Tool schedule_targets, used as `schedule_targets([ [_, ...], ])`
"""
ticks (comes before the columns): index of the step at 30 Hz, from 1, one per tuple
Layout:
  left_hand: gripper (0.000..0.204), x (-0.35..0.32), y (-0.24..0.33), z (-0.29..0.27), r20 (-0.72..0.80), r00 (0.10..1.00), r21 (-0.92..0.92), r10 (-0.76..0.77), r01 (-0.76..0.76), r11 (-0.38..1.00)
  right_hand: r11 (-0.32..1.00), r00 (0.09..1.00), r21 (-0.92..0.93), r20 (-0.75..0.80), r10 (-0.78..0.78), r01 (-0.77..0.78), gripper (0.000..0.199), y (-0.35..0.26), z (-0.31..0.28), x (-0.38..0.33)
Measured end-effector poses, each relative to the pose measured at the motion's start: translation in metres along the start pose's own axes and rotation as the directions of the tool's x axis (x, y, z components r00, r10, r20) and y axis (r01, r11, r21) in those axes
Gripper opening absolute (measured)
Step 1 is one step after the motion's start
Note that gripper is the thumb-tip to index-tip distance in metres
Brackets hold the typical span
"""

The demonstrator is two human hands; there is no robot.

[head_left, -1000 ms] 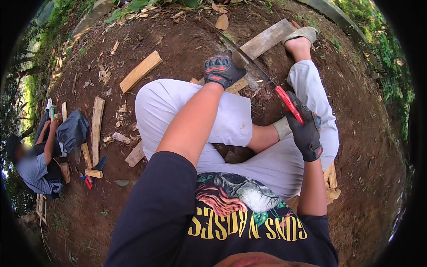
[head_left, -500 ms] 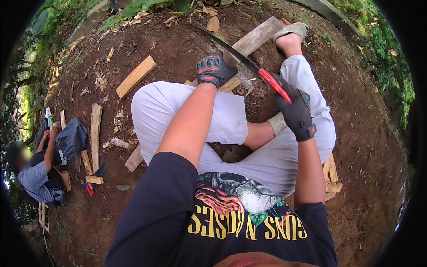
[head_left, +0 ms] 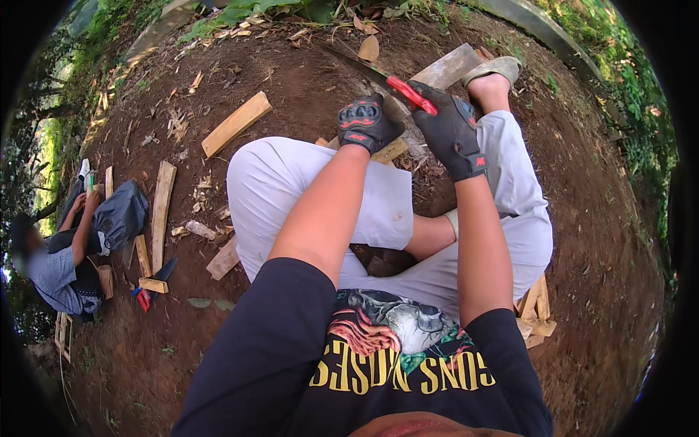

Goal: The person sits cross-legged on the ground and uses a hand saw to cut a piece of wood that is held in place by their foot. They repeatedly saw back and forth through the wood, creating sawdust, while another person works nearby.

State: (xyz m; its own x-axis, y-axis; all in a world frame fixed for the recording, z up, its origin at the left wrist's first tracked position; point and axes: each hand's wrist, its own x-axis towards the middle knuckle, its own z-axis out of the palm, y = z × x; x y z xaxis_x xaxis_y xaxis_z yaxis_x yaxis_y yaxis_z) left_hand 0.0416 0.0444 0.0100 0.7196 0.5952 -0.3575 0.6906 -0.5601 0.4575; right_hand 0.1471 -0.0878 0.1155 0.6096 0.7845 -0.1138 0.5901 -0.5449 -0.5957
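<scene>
Brown dirt ground (head_left: 597, 291), one handsaw (head_left: 411, 95), two gloved hands

At upper centre, the right hand (head_left: 448, 127) curls around the handsaw's red handle, which overlaps one grey plank (head_left: 448, 67) in view. The left hand (head_left: 364, 124) is just left of it, knuckles up; whether its hidden fingers grip cannot be told. One pale wood block (head_left: 237, 124) lies upper left; one co-worker (head_left: 58, 269) is far left.

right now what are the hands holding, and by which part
The right hand holds a handsaw by its red handle; for the left hand, it cannot be told.
</scene>
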Motion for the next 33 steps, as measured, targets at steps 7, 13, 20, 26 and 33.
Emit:
schedule_targets([
  [7,0.058,-0.006,0.001,-0.014,0.003,0.999,0.022,-0.041,0.041,0.999,0.979,0.977,-0.026,0.055,0.206,-0.205,0.046,0.020,-0.058,-0.119],
  [13,0.057,-0.006,0.004,-0.012,0.018,0.999,-0.001,-0.035,0.035,0.999,0.958,0.957,0.000,0.045,0.286,-0.286,0.049,0.012,-0.113,-0.203],
  [20,0.057,-0.011,0.013,-0.021,-0.002,1.000,-0.011,-0.021,0.021,1.000,0.981,0.987,0.110,-0.014,0.162,-0.160,0.050,0.051,-0.003,-0.075],
  [26,0.058,-0.007,0.003,-0.010,-0.014,1.000,0.015,-0.018,0.018,1.000,0.993,0.993,-0.002,0.012,0.114,-0.114,0.048,0.049,0.000,-0.084],
  [33,0.059,-0.006,0.005,-0.013,-0.003,0.999,0.011,-0.032,0.032,0.999,0.997,0.996,0.002,-0.034,0.083,-0.083,0.051,0.067,-0.075,-0.188],
])
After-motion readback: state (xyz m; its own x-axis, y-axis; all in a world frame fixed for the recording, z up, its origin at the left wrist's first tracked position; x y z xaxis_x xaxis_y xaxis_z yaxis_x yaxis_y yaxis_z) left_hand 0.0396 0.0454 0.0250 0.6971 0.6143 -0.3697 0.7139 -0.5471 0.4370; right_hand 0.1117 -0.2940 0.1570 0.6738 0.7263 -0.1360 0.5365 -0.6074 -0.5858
